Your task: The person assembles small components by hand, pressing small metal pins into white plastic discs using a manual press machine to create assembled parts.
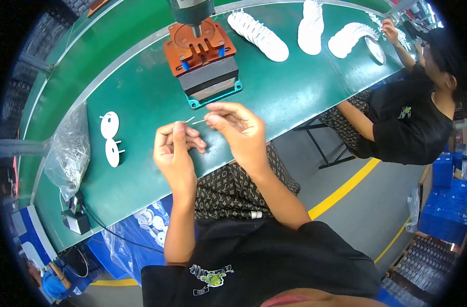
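Observation:
My left hand (176, 149) and my right hand (239, 132) are raised over the near edge of the green table, fingertips close together. Between left thumb and forefinger I pinch a thin metal pin (190, 119). A second thin pin (199, 122) sticks out from the pinch of my right thumb and forefinger. The pins' tips are near each other; whether they touch I cannot tell. Just beyond stands an orange metal fixture (178, 47) on a grey block with a teal base, below a press head (192, 11). Two white discs with pegs (109, 125) lie to the left.
Rows of stacked white discs (259, 37) lie beyond the fixture and rightward. A clear bag (69, 153) of thin pieces sits at the left, near a small black device (76, 217) with a cable. A co-worker (407, 112) sits at the right. Below left is a bag of white discs (152, 220).

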A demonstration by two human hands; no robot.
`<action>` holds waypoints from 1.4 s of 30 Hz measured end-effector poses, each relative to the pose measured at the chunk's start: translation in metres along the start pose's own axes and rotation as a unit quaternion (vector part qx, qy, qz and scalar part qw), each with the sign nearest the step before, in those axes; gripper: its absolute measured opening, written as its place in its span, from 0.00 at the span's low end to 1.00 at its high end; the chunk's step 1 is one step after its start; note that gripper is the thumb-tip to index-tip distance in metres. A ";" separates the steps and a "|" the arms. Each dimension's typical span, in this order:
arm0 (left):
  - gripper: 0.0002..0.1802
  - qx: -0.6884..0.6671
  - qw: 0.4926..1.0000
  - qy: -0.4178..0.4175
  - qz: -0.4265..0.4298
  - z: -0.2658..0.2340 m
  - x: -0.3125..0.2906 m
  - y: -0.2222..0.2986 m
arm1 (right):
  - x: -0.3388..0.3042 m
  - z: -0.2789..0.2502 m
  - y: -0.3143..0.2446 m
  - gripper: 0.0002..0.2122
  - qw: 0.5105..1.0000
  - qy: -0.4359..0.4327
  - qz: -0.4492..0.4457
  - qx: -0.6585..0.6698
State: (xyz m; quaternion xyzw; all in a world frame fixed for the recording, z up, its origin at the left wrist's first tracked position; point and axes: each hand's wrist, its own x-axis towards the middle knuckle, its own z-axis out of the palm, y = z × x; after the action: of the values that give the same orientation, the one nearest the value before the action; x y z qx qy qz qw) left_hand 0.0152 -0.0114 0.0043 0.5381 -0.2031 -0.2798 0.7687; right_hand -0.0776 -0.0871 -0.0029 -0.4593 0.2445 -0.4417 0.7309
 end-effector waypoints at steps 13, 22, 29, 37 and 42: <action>0.11 0.025 1.000 -0.003 -0.009 0.001 -0.004 0.000 | 0.011 -0.011 -0.007 0.08 0.966 -0.126 0.156 0.163; 0.16 0.062 0.995 -0.073 -0.011 0.010 -0.008 -0.005 | 0.001 -0.012 -0.008 0.07 0.995 -0.083 0.047 0.012; 0.15 0.309 0.944 -0.106 0.037 -0.002 -0.022 0.011 | 0.008 -0.012 0.009 0.09 0.982 -0.099 0.065 0.149; 0.17 0.637 0.676 0.179 0.326 -0.111 0.017 0.045 | 0.008 -0.006 -0.006 0.11 0.987 -0.138 0.084 0.024; 0.18 0.680 0.704 0.085 0.186 -0.109 0.005 0.040 | 0.005 -0.010 -0.006 0.11 0.978 -0.134 0.115 0.113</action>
State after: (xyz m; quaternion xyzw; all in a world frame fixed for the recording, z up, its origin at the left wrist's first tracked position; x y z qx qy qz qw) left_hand 0.0941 0.0734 0.0053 0.8878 -0.3677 0.1298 0.2445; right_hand -0.0853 -0.0969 -0.0017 -0.3980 0.1441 -0.3133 0.8501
